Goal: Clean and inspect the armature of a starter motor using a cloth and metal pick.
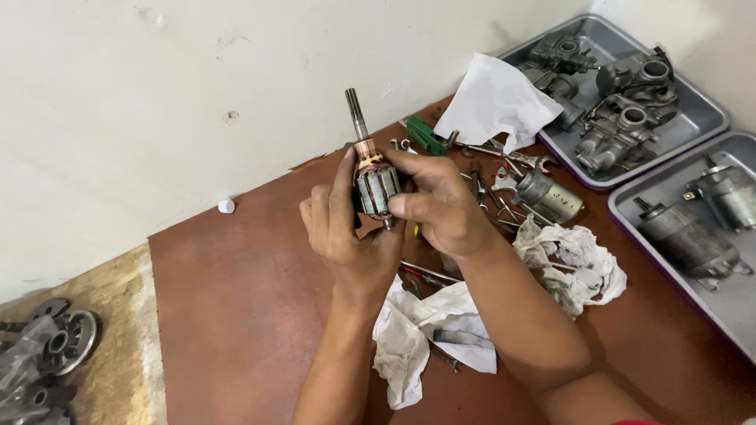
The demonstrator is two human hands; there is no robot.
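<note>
**Motor armature held in both hands over a red-brown floor**

Both hands hold a motor armature (373, 177) upright above the floor (252, 315), approx. centre of view. Left hand (346, 236) wraps it from the left, thumb up along the laminated core; right hand (441, 206) comes in from the right, fingers (409, 206) pinched on the core and on the copper commutator end. So both sets of fingers are clasped around the armature, not released. Its steel shaft sticks up w/ a splined tip, tilted slightly left.

Surface: a smooth red-brown floor, scuffed, meeting a cream wall (197, 94) w/ chips and marks. A small white cap (226, 206) sits at the wall's foot. At lower left the floor changes to bare sandy concrete (110, 330), where a round clutch-like metal part (67, 340) lies beside other grey parts, partly cut off by the frame edge.

Under and right of the hands: a crumpled white rag (417, 338) w/ a dark metal strip on it, a second stained rag (579, 264), and a white paper sheet (496, 98) nearer the wall. Between them a scatter of wrenches (504, 157), a green-handled tool (425, 134) and a cylindrical motor housing (551, 197).

At right, two grey metal trays: the far tray (701, 118) carries carburettors (622, 130); the near tray (732, 307) carries starter motors (689, 240). Both sit on the floor, just beside each other, near the corner.
</note>
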